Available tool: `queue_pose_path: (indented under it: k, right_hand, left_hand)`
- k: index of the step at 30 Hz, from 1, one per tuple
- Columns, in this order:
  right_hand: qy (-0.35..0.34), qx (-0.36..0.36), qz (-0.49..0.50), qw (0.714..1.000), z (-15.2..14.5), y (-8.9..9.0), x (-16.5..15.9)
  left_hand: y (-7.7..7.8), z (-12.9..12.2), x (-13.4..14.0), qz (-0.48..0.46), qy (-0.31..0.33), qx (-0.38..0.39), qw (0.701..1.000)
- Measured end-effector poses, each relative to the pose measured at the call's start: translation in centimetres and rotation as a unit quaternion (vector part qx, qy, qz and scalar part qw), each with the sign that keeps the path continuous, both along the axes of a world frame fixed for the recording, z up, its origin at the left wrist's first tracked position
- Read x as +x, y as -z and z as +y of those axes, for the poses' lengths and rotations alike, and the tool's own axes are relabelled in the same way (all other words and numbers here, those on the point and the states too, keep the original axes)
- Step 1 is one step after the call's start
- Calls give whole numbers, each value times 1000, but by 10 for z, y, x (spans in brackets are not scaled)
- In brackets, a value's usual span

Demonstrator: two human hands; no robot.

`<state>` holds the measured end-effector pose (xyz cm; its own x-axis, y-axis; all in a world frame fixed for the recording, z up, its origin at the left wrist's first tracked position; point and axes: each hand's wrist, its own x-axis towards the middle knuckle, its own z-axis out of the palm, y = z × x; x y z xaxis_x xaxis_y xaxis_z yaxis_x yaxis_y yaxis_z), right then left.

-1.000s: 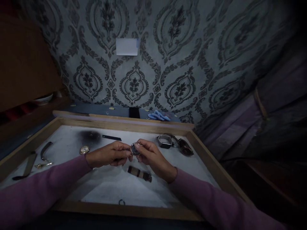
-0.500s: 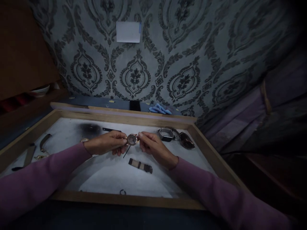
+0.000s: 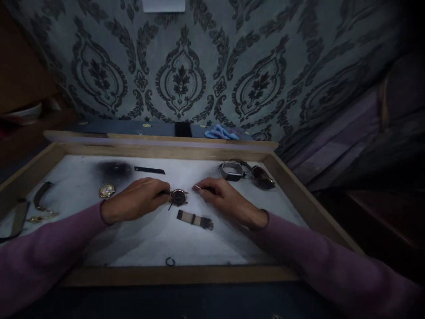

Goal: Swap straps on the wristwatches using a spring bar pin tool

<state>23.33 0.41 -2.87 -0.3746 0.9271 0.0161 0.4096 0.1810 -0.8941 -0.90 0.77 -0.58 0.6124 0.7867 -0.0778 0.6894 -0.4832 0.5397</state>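
A round wristwatch case (image 3: 178, 197) without a strap is at the middle of the tray, its left edge at the closed fingertips of my left hand (image 3: 139, 199), which seem to pinch it. A thin dark stick (image 3: 170, 206) shows just below the case's left side. Right of the watch, my right hand (image 3: 227, 199) is closed, pinching a small thin light-coloured pin (image 3: 198, 187) between thumb and finger. A dark and beige strap piece with a buckle (image 3: 195, 219) lies in front of the watch.
A wooden-rimmed tray (image 3: 179, 275) surrounds the work. Inside lie a black blade (image 3: 149, 170), a gold watch (image 3: 106, 191), straps (image 3: 42, 196) at left, a grey-banded watch (image 3: 231, 171), sunglasses (image 3: 263, 178) and a black ring (image 3: 170, 261). A blue cloth (image 3: 221, 132) is behind.
My right hand has come away from the watch to the right, with a thin pin now showing in its fingers. The watch is lower, at my left hand. The view has tilted down.
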Motion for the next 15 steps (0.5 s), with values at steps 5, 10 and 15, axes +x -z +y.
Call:
queue_pose_path:
  k: [5,10,15]
  right_hand:
    - [-33,-54,54,997,-5,2,4]
    - [-63,-35,50,996,-8,-3,5]
    - [-75,-22,23,997,-11,-10,3]
  left_hand:
    - [-6,-5,-2,47,-3,82,996]
    - [-14,-17,10,39,73,122,989]
    - [-5,-31,23,47,144,59,987]
